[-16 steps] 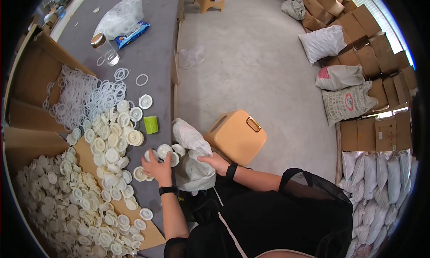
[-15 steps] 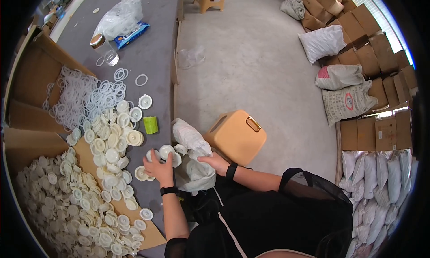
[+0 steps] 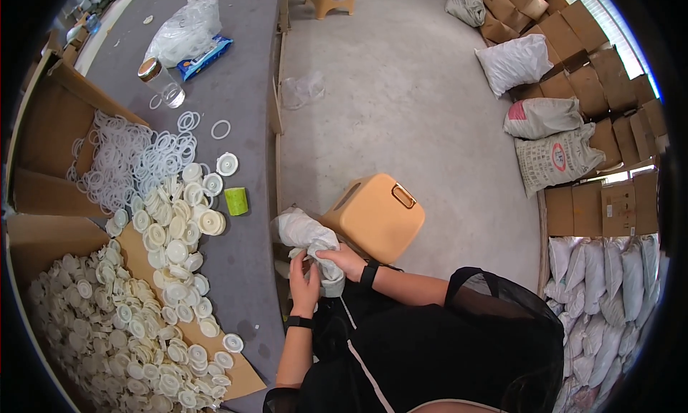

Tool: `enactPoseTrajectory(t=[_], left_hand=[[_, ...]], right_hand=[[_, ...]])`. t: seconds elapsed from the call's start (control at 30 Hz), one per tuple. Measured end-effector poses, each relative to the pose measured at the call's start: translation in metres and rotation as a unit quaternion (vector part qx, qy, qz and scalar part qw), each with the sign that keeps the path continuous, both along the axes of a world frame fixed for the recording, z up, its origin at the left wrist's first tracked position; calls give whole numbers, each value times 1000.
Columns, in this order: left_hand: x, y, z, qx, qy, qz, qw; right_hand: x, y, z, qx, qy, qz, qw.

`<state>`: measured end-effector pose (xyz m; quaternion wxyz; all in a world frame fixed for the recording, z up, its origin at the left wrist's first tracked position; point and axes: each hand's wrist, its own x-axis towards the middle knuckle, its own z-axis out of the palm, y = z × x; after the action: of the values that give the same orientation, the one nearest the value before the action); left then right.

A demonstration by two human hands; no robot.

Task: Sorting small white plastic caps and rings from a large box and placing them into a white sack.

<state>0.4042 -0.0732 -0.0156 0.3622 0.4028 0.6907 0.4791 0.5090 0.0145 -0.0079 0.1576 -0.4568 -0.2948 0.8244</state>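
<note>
A white woven bag [image 3: 308, 230] hangs at the table's right edge, its fabric bunched up. My right hand [image 3: 347, 261] grips the bag's gathered side. At the bag's opening is my left hand [image 3: 304, 287], its fingers bent against the fabric; what lies within them is hidden. Left of my hands, round white plastic caps [image 3: 177, 252] are heaped on the table. A short green block [image 3: 236, 201] stands beside the heap. Beyond the caps lies a tangle of pale translucent rings [image 3: 165, 155], with one loose ring [image 3: 221, 129] apart from it.
A cardboard box [image 3: 57, 230] spills caps and rings onto the grey table [image 3: 236, 270]. Farther up are a glass jar [image 3: 170, 90], a blue packet [image 3: 206, 58] and a clear plastic bag [image 3: 188, 32]. An orange stool [image 3: 380, 219] stands right of the bag; cartons and sacks [image 3: 559, 155] line the wall.
My left hand has moved right, off the table edge to the bag's opening. The few caps beside it are gone from the edge. My right hand still grips the bag.
</note>
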Motion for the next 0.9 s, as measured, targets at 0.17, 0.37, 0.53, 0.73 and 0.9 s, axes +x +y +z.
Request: enactPoseTrajectory(t=[0.17,0.37,0.53,0.73,0.9], left_hand=[[-16,-46,-96,-111,-254,112,954],[-37,-75,-195,-284,-160,214,921],[-22,-45,-227,-258,-350,361,825],[-14,-50,-270,-335,-398,373,768],[20,-47,-229,-233,-299,369,849]], right_hand=[[8,2,9,-60,32,-34,997],[37,10,19,-91,35,15,995],[81,23,58,-117,21,24,993],[118,38,81,-168,18,41,985],[140,70,72,-150,-27,-57,987]])
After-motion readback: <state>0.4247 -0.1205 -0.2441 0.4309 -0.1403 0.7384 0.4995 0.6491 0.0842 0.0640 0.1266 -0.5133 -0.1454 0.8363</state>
